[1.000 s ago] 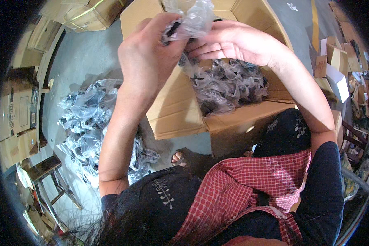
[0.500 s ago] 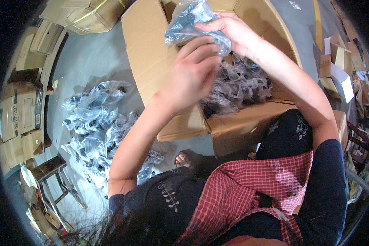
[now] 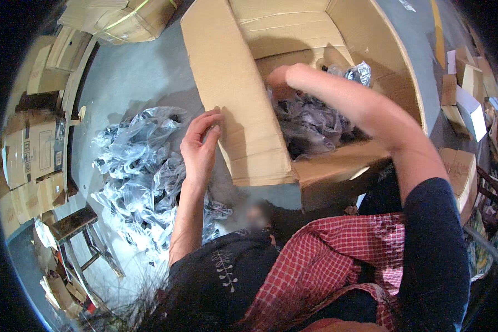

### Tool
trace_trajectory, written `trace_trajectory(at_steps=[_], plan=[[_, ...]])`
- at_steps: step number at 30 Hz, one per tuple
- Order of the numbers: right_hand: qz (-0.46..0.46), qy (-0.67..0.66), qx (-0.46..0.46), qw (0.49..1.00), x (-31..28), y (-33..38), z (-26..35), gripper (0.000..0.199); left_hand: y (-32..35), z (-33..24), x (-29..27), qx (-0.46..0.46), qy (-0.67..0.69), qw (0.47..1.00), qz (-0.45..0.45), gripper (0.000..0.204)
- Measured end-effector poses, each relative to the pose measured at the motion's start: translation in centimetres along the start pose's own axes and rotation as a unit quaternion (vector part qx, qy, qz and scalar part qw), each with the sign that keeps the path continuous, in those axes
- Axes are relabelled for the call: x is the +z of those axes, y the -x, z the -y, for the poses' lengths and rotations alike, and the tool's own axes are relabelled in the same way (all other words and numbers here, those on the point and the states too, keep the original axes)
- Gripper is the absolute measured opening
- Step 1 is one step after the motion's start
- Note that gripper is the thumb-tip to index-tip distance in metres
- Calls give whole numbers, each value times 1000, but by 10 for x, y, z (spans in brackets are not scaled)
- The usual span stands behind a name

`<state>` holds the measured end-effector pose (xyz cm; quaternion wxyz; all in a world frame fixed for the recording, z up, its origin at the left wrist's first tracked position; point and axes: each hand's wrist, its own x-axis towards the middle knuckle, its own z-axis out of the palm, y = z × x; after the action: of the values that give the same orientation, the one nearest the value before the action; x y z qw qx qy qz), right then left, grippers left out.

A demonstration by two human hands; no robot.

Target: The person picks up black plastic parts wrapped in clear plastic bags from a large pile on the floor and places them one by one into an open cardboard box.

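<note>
My left hand is beside the outer edge of the cardboard box's left flap, fingers loosely bent, thumb apart, nothing in it. Whether its fingertips touch the flap I cannot tell. My right hand reaches down into the large open cardboard box, just inside the left wall. Its fingers are hidden, so any hold is unseen. Below it lie several clear plastic bags with dark contents. One shinier bag shows beyond my right forearm. On the floor to the left spreads a heap of similar bagged items.
A low wooden stool stands at lower left, near stacked cartons. A strapped carton sits at the far left. Small opened boxes and another carton are on the right. A red checked apron covers my lap.
Both hands held a clear plastic bag above the box. Now my left hand has moved left and down, empty, to the flap, while my right hand has gone down into the box.
</note>
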<state>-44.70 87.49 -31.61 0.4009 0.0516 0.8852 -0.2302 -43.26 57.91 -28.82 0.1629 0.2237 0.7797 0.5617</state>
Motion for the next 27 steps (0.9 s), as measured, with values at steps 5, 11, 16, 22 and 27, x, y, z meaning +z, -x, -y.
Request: trace_trajectory(at_steps=[5, 11, 16, 22, 27], plan=[[88, 11, -18, 996, 31, -45, -13, 29, 17, 19, -35, -133, 89, 987, -13, 26], [29, 150, -184, 971, 68, -111, -110, 32, 29, 76, -74, -166, 139, 970, -110, 30], [172, -34, 18, 984, 40, -101, -51, 28, 27, 77, -121, -92, -252, 955, -124, 29], [148, -30, 34, 988, 28, -46, -10, 28, -16, 113, -125, -154, -611, 776, 0, 49], [330, -181, 95, 922, -19, -10, -3, 52, -21, 149, -153, -75, -536, 841, 5, 42]])
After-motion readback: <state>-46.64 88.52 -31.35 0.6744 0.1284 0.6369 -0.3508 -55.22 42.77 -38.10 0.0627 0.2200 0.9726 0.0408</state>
